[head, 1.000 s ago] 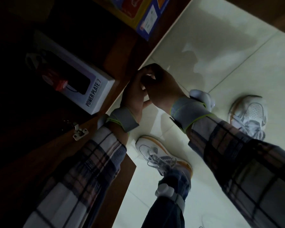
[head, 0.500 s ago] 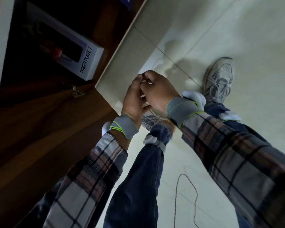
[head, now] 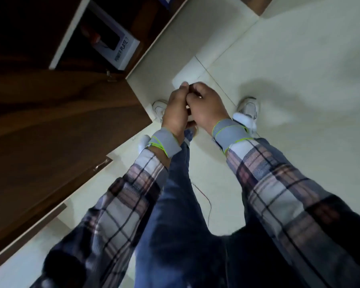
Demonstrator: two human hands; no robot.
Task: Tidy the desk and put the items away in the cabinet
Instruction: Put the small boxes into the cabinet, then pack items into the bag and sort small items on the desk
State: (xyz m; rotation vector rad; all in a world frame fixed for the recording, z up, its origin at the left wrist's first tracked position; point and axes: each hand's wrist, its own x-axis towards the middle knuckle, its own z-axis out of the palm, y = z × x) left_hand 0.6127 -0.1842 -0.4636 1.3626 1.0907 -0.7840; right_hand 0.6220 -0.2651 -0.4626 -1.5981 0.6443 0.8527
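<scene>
Standing at the open dark-wood cabinet [head: 71, 34], far left, I look straight down. Its door [head: 60, 121] swings out toward me, a metal handle [head: 101, 164] on its near edge. Inside, on the shelf, a white box [head: 124, 49] printed "POWER PLATE 7" lies flat near the front edge, its dark window facing up.

Just right of the door's corner, my left shoe [head: 159, 108], a white trainer, peeks out on the pale tiled floor [head: 299, 59]. Above it, at centre frame, my left hand [head: 176, 113] and right hand [head: 208, 109] meet, knuckles touching, the fingers of both curled closed and tucked in against each other. Whether they grip anything between them I cannot tell; the fingertips are hidden. Each wrist wears a grey band with a bright green trim, the left wristband [head: 164, 142] and the right wristband [head: 229, 134], over plaid sleeves [head: 279, 183].

Below the hands, my leg in blue jeans [head: 175, 204] fills the middle, and a thin wire [head: 210, 204] trails across the tiles beside it. To the right of the right hand, my right shoe [head: 249, 109] stands on the tiles, well apart from the cabinet.
</scene>
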